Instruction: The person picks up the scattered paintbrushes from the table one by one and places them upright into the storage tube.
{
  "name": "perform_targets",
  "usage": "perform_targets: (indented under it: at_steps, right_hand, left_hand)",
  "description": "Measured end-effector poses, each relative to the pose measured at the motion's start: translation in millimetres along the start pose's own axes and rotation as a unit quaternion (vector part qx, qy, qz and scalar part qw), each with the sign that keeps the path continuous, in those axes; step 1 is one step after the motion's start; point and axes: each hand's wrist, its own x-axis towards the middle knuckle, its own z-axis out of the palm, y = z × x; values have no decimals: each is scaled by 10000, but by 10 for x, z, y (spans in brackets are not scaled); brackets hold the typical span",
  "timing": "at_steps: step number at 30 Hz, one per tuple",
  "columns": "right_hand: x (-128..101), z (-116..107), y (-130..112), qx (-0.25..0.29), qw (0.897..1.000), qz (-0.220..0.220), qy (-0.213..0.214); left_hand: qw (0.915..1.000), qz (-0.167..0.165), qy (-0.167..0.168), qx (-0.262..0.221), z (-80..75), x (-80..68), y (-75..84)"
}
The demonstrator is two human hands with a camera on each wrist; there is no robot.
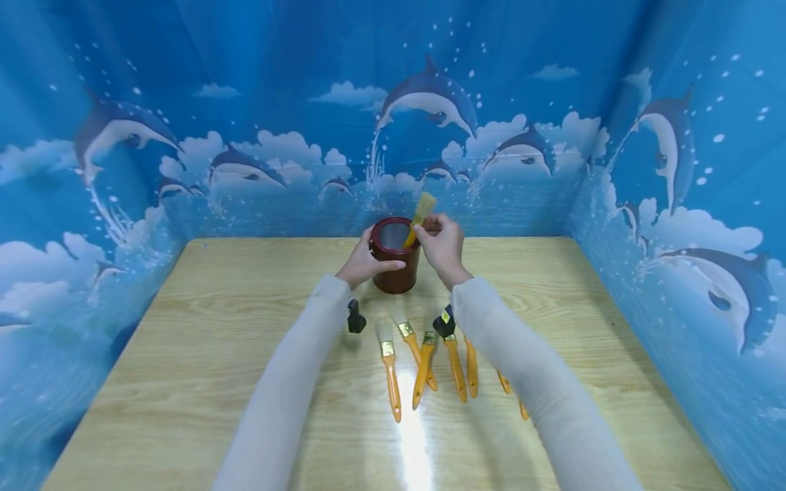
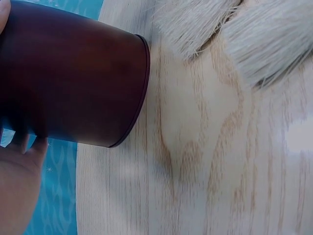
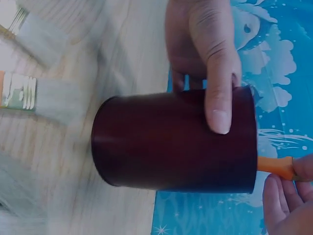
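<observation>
A blue curtain [image 1: 288, 68] printed with leaping dolphins, white clouds and splashing water hangs around the far, left and right sides of the space before me. Within it is a broad, pale wood-grain table [image 1: 245, 307], with a bright patch of light shining on its near middle.

Two arms reach in from the near side: a white left sleeve [image 1: 282, 389] and a white right sleeve [image 1: 534, 368]. Between their ends, at the far middle of the table, is a dark red-brown round pot [image 1: 396, 281], upright with its mouth facing up.

The left hand [image 1: 364, 264] grips the pot from its left side, thumb laid across the near face and fingers around the back. The right hand [image 1: 445, 249], at the right of the rim, pinches a paintbrush [image 1: 425, 206] between thumb and fingers. That brush has pale yellow bristles pointing up and leaning slightly right; the lower end of its orange handle is inside the pot.

Nearer, more orange-handled brushes [image 1: 391, 382] lie loosely in a row from the middle toward the right, most with bristles pointing away from the person. Two of them cross; the rightmost ones are partly hidden by the right sleeve.

Smallest are two black devices, one [image 1: 355, 318] by the left wrist, one [image 1: 444, 323] by the right.
</observation>
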Motion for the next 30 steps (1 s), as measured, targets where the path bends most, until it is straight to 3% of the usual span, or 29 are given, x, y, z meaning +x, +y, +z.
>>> perform_targets:
  at_steps: [4,10,18,24,30]
  right_hand:
    - [-1,0,45,-57,9999,8,-111]
    - [1,-128,82,339,9989,265,-185]
    - [-25,-504,318,607,9943,855,-205]
    - [-75,-830,568,504,9918,1173,-91]
    - [-168,-1075,795,519,9876,1444,-336]
  left_hand:
    - [10000,0,-57,-42,-5,-1,-4]
    - [10000,16,-77,-22,-21,-37,44]
    - [9999,-117,-58,29,-16,-64,75]
    - [9998,-65,-159,-55,10,-17,40]
    - [9999,-48,-88,-100,-14,-19,23]
